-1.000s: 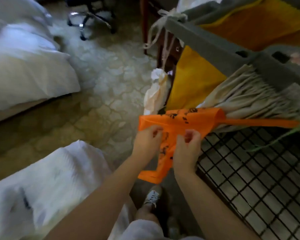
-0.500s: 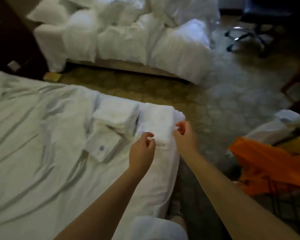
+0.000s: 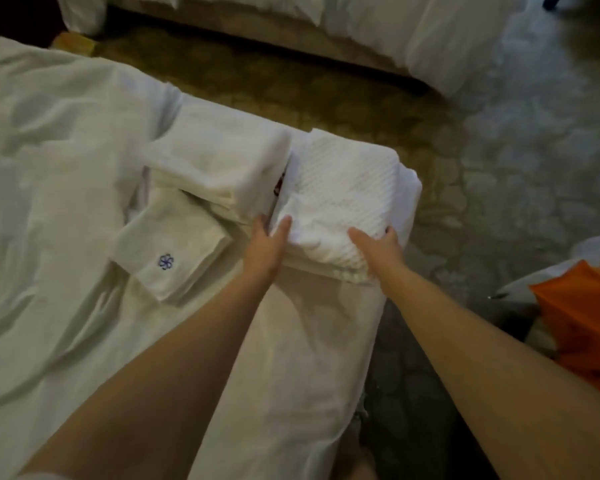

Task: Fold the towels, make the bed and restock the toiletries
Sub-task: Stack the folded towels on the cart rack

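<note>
Both hands are laid on the near edge of a folded waffle-weave towel [image 3: 340, 199]. The left hand [image 3: 265, 245] is placed at the towel's left near corner, thumb spread on top and the fingers slipped down between this towel and the stack beside it. The right hand [image 3: 378, 249] is set at the right near corner, thumb on top and fingers curled round the edge; whether the fingers are closed underneath cannot be told. Neither hand is fully closed: the towel is pinched or cupped rather than gripped.

The waffle-weave towel lies at the foot corner of the bed [image 3: 66, 202], at about one o'clock from the hands, and its far right side overhangs the mattress edge above the patterned carpet [image 3: 499, 202]. At eleven o'clock from the left hand a stack of plain folded towels [image 3: 219, 164] sits touching it, and at nine o'clock a smaller folded towel with a blue emblem [image 3: 170, 251] is tucked partly under that stack.

Several risks are judged likely. If the towel is lifted by the near corners alone, the folded layers could be fanned open and the fold lost. If it is pushed away or to the right, it could be tipped off the corner onto the carpet. The neighbouring stack could be dragged askew by the left fingers wedged beside it. The loose, wrinkled sheet beneath could be bunched up if the towel is slid rather than lifted.
</note>
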The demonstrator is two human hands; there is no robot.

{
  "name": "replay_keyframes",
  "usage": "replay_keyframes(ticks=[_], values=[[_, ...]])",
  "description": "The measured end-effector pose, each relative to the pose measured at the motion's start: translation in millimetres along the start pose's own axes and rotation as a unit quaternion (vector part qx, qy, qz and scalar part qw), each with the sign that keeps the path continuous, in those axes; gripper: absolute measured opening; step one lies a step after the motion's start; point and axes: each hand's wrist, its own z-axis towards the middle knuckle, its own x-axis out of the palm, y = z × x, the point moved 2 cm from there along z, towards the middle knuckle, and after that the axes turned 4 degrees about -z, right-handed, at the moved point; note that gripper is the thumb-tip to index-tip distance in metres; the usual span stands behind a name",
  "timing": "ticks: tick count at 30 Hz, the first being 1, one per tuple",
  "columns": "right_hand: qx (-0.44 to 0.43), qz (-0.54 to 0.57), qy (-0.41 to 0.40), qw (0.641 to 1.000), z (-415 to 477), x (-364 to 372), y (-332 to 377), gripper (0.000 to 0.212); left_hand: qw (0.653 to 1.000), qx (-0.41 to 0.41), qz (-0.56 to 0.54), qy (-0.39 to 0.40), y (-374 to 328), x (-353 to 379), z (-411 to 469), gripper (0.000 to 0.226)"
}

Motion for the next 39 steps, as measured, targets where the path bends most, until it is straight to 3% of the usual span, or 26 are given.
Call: replay_keyframes(ticks=[4,9,12,14,15,18,23,27,31,35,39], values=[[0.044,0.142,0.041,0.988,-16.1,-12.0,10.4,0.081,0.992,-0.047,-0.104,0.062,-14.3,-7.8,1.0,0.064],[-0.038,0.092,0.011,0.995,-112.8,-76.7,54.5,0.075,0.943,-0.099,-0.186,0.258,-58.0,-12.0,-73.9,0.008],[-0.073,0.065,-0.073,0.993,-195.9,-132.4,64.0,0.076,0.913,-0.069,-0.199,0.35,-103.1,-9.6,-128.6,0.013],[-0.1,0.094,-0.136,0.981,-251.3,-172.6,59.7,0.069,0.901,0.006,-0.149,0.408,-141.6,-3.4,-168.7,0.066],[-0.116,0.118,-0.171,0.971,-281.0,-193.3,54.9,0.061,0.892,0.047,-0.129,0.431,-160.5,1.5,-192.5,0.08],[-0.167,0.222,-0.262,0.924,-369.1,-244.3,28.1,0.037,0.862,0.144,-0.101,0.475,-199.2,17.0,-267.5,0.075],[-0.16,0.355,-0.374,0.842,-483.4,-275.5,-57.9,0.045,0.78,0.224,-0.054,0.582,-212.6,63.6,-379.1,0.062],[-0.089,0.402,-0.445,0.795,-532.0,-266.9,-135.8,0.053,0.718,0.209,0.015,0.663,-190.9,108.0,-432.8,0.067],[-0.018,0.475,-0.463,0.748,-523.1,-254.2,-189.5,0.054,0.693,0.227,0.112,0.675,-170.7,166.7,-450.3,0.055],[0.018,0.504,-0.474,0.722,-497.1,-261.3,-221.8,0.056,0.665,0.255,0.197,0.673,-154.3,213.2,-462.8,0.049],[0.06,0.462,-0.496,0.733,-472.2,-274.5,-247.0,0.074,0.677,0.275,0.254,0.633,-146.4,245.9,-455.5,0.055]])
